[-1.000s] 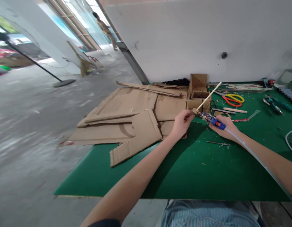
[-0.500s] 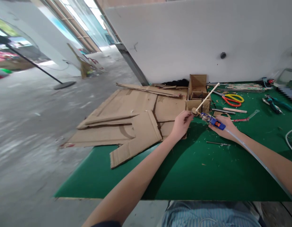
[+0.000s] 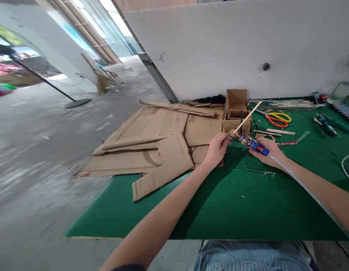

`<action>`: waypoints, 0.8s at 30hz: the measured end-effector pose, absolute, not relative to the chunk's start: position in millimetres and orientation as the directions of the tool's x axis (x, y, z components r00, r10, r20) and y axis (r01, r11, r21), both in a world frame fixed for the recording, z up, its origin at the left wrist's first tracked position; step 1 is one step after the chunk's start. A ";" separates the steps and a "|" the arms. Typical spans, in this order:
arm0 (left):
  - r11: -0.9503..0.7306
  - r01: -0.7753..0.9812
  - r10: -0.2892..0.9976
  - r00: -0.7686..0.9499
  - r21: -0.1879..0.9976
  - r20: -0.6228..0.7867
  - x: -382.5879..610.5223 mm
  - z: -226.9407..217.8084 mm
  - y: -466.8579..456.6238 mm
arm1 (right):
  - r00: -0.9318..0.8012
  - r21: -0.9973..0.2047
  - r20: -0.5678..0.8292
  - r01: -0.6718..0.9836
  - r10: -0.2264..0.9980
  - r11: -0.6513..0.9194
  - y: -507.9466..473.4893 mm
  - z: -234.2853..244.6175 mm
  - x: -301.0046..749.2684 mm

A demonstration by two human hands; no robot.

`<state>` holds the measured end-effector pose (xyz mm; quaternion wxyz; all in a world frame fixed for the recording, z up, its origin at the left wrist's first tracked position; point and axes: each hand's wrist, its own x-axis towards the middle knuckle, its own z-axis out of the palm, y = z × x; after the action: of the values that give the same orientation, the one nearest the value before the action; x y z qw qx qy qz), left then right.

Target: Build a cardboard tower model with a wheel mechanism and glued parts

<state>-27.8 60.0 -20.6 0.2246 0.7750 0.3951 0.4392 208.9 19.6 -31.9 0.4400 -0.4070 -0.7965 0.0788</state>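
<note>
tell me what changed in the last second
The wooden stick dipped slightly at its tip; a far-off person left view. The left hand still pinches the stick's base, the right hand still holds the glue gun to it. Cardboard sheets and scissors unmoved.

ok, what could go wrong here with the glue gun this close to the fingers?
1. Burn: the left hand pinches the small round piece right at the glue gun nozzle, so glue could reach the fingertips.
2. The wooden stick rises from that piece over the cardboard box; a bump there might tilt it.
3. The long glue stick trails back past the right hand and forearm and could snag.
</note>
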 end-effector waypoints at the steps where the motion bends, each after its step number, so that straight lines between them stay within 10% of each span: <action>1: -0.592 0.414 0.806 0.306 0.692 0.506 -28.2 -21.6 60.7 | -0.284 -0.480 0.637 0.581 0.716 0.657 19.7 -32.5 209.1; 16: -0.586 0.439 0.810 0.346 0.681 0.474 -27.4 -19.2 58.8 | -0.157 -0.622 0.531 0.595 0.833 0.509 14.6 -31.6 209.0; 24: -0.540 0.361 0.840 0.178 0.760 0.512 -29.1 -14.8 52.6 | 0.233 -0.899 0.342 0.365 0.910 0.244 19.6 -31.4 210.7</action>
<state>-29.1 52.6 -14.8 0.2441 0.7275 0.4129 0.4905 210.7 19.6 -31.4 0.5483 -0.5621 -0.5670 0.2488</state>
